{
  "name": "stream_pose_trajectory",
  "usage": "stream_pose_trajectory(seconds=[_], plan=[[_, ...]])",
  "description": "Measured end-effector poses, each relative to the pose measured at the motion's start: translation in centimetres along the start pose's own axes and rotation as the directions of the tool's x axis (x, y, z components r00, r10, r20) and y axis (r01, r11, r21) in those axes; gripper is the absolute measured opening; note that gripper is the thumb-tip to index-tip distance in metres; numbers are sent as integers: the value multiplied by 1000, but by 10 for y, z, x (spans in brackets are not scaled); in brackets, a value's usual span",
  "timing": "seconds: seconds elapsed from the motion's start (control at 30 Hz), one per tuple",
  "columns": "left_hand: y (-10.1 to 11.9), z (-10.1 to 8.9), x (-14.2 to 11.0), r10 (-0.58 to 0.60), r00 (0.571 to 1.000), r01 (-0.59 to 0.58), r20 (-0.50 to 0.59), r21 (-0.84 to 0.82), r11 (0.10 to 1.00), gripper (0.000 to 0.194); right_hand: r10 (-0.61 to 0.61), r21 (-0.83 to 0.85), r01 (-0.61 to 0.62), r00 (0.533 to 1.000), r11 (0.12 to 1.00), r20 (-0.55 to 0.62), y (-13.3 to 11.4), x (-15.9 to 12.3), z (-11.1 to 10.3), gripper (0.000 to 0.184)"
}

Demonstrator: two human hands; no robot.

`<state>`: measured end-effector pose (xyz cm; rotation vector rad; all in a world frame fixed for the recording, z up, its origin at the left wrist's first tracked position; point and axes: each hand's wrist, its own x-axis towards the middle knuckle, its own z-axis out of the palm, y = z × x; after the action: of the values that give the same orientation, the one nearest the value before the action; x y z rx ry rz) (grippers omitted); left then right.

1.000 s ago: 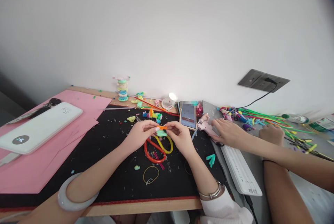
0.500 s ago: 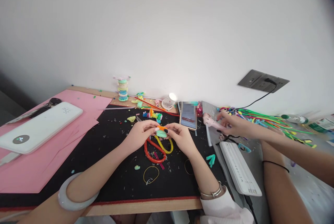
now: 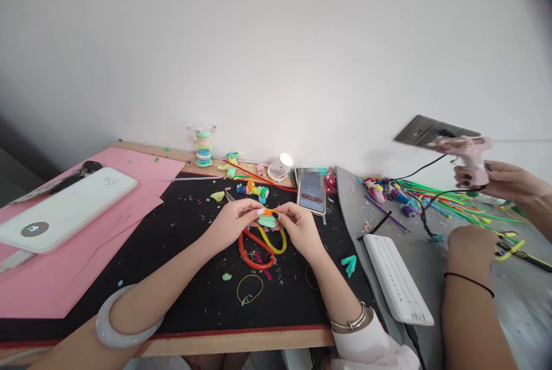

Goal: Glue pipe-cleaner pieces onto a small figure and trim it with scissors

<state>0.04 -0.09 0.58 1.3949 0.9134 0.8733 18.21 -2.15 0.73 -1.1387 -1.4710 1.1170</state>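
Note:
My left hand (image 3: 230,222) and my right hand (image 3: 298,226) meet over a black mat (image 3: 181,278), fingers pinched together. Between them they grip a small mint-green fuzzy piece (image 3: 267,221) with an orange strip (image 3: 268,211) on top. Just under the hands lie a red loop (image 3: 254,250) and a yellow loop (image 3: 276,241) of pipe cleaner. A thin hair tie (image 3: 249,288) lies nearer me on the mat. A pale bangle (image 3: 123,324) is on my left wrist and a metal bracelet (image 3: 349,319) on my right.
A second person at the right holds a pink glue gun (image 3: 468,154) raised; their other hand (image 3: 470,246) rests on the grey surface. A phone (image 3: 311,191), a white keyboard (image 3: 397,286), a pile of pipe cleaners (image 3: 435,197), a white power bank (image 3: 64,209) on pink paper (image 3: 56,278).
The other person lifted the pink glue gun off the table and carried it up to the right. My own hands stayed in place on the green piece.

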Motion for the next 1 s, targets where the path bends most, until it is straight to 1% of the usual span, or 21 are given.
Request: stream_pose_trajectory(seconds=[0.13,0.2,0.33,0.47,0.67,0.73,0.87,0.93,1.0], plan=[[2,0,0,40,999,-39,-18,56,998,27,20,18,-20,1000,1000,11,1,0,1,12],[3,-1,-1,57,998,-56,-23,66,996,25,60,61,-62,998,996,27,1,0,0,15],[5,-1,-1,95,995,-92,-21,106,990,21,132,127,-144,987,981,97,0,0,-1,23],[3,0,-2,126,992,-126,13,76,989,20,100,148,-117,988,982,115,-2,0,-2,20],[5,1,-2,105,993,-108,56,58,992,17,40,189,-64,991,980,125,-5,-1,-1,17],[5,0,-3,123,991,-127,49,83,988,16,57,207,-84,989,975,133,-6,-1,-2,18],[6,-1,-4,164,986,-168,41,130,977,15,143,260,-180,977,949,157,-7,-3,-3,23],[6,-1,-4,173,983,-179,52,145,973,15,151,268,-190,976,944,160,-7,-3,-3,24],[6,0,-5,173,983,-180,61,137,974,15,139,261,-175,979,949,152,-6,-2,-2,23]])
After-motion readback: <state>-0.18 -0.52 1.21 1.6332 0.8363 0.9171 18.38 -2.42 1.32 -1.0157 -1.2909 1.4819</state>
